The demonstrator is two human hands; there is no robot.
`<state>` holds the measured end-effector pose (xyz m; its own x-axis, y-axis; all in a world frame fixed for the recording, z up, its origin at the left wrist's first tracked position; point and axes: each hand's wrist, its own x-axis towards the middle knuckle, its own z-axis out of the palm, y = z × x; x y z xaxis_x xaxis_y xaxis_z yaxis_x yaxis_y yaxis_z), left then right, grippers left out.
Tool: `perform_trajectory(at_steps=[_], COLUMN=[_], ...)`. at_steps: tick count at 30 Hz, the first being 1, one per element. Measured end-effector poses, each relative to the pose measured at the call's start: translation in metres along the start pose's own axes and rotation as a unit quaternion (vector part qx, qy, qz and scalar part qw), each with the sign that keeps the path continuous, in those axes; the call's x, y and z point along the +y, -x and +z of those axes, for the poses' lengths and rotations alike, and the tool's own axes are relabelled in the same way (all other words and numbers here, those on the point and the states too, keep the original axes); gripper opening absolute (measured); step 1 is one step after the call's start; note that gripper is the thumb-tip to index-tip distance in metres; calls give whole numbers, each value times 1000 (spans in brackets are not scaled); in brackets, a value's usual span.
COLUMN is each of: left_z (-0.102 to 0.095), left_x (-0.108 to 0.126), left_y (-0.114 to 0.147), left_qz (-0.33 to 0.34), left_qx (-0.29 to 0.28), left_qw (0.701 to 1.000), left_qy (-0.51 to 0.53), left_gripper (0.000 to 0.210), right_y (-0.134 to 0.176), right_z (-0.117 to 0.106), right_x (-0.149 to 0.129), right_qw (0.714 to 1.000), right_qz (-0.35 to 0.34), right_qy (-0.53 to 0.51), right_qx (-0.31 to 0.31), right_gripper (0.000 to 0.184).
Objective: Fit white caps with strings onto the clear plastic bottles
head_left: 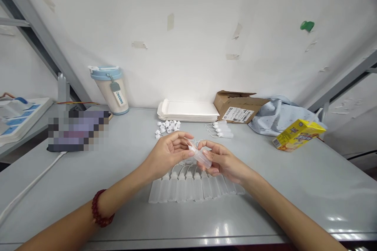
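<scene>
A small translucent plastic squeeze bottle (202, 158) is tilted between my two hands above the table. My right hand (219, 159) grips its body between thumb and fingers. At the bottle's neck end, my left hand (171, 151) pinches the top, partly hiding the cap there. Below my hands lies a row of similar bottles (181, 188) side by side, thin white tubes curving from their necks. Behind my left hand is a loose pile of small white caps (169, 126). Several more bottles (222, 129) with tubes lie beyond my right hand.
A stack of white trays (190, 110) and an opened cardboard box (240, 108) stand against the wall. On the right are a blue cloth (279, 113) and a yellow carton (297, 136). A tumbler (110, 90), a phone (79, 130) with a cable and a power strip (26, 119) are left.
</scene>
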<state>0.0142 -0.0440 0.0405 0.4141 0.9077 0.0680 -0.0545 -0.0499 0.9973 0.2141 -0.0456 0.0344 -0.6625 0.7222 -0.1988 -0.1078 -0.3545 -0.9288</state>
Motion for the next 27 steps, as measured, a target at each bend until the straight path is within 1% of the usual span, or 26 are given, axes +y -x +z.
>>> perform_trajectory(at_steps=[4,7,9,12,15,17,23,27], left_z=[-1,-1,-1,0,0,-1,0,1], left_x=[1,1,1,2,4,5,6,5], left_y=[0,1,1,0,0,-1,-1,0], left_qz=[6,10,10,1,-13,-18,-24,-38], left_qx=[-19,-19,-9,26,60,70,84,72], left_qw=[1000,1000,1000,1000,998,997,995,994], left_qy=[17,13,5,-7,-21,-31,-58,-67], left_gripper=[33,31,29,28,28,29,29,29], right_y=[2,1,0,-1,-1,0,-1,1], right_z=[2,3,3,3,3,3,5,9], right_x=[-2,-2,-1,-1,-1,-1,1,3], right_qw=[999,999,999,999,999,998,986,974], right_qz=[22,17,4,-15,-24,-28,-61,-82], right_qy=[-29,-31,-26,-12,23,52,142,191], right_qx=[-7,5,19,29,30,34,65,95], right_gripper=[24,24,25,26,27,28,31,30])
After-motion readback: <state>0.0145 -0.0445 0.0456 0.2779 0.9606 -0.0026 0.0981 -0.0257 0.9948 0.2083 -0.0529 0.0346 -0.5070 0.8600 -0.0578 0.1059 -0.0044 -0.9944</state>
